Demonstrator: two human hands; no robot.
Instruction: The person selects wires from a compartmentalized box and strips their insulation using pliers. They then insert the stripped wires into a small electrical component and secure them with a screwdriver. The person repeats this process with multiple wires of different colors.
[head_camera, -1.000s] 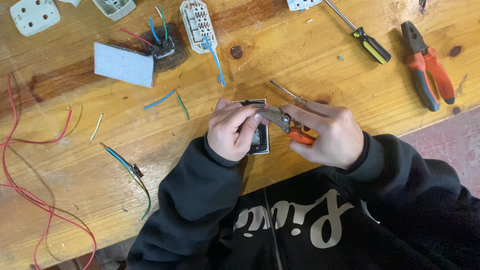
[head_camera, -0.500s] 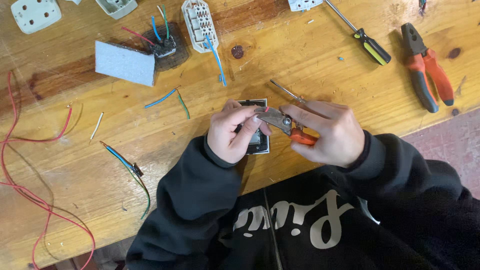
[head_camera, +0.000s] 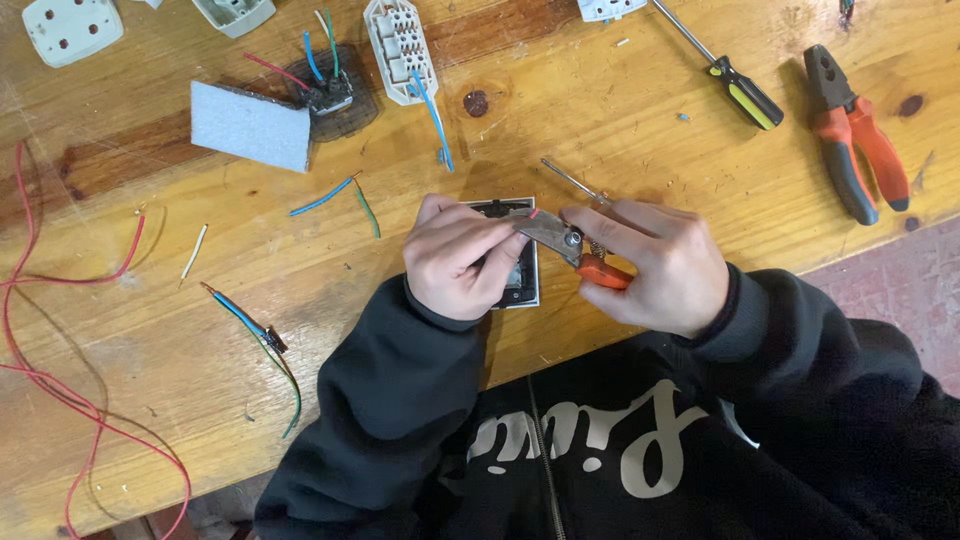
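Both hands meet over the near middle of a wooden workbench (head_camera: 600, 90). Left hand (head_camera: 462, 258) is curled around a small square switch module (head_camera: 520, 272) with a pale frame and dark centre, fingers wrapped over its top and thumb side against its face; the module lies on or just above the bench, which of the two cannot be told. Right hand (head_camera: 665, 270) grasps a folding utility knife (head_camera: 565, 240) by its orange handle, the grey metal blade holder pointing left so that its tip lies across the upper edge of the module, touching or nearly touching the left fingertips. A thin metal shaft (head_camera: 570, 180) projects up and left from behind the right hand; its handle is hidden.

Just beyond the hands lie loose blue and green wire offcuts (head_camera: 335, 195). Farther back: a white terminal block (head_camera: 398, 40) with a blue wire (head_camera: 432, 115) trailing from it, a dark round fitting (head_camera: 335, 95) bearing red, blue and green leads, and a grey foam block (head_camera: 250, 125) beside it. Right rear holds a black-and-yellow screwdriver (head_camera: 740, 90) and orange-handled pliers (head_camera: 855, 130). At left, a white socket plate (head_camera: 70, 28), a long red wire (head_camera: 40, 300), and a blue-green wire pair (head_camera: 255, 340).
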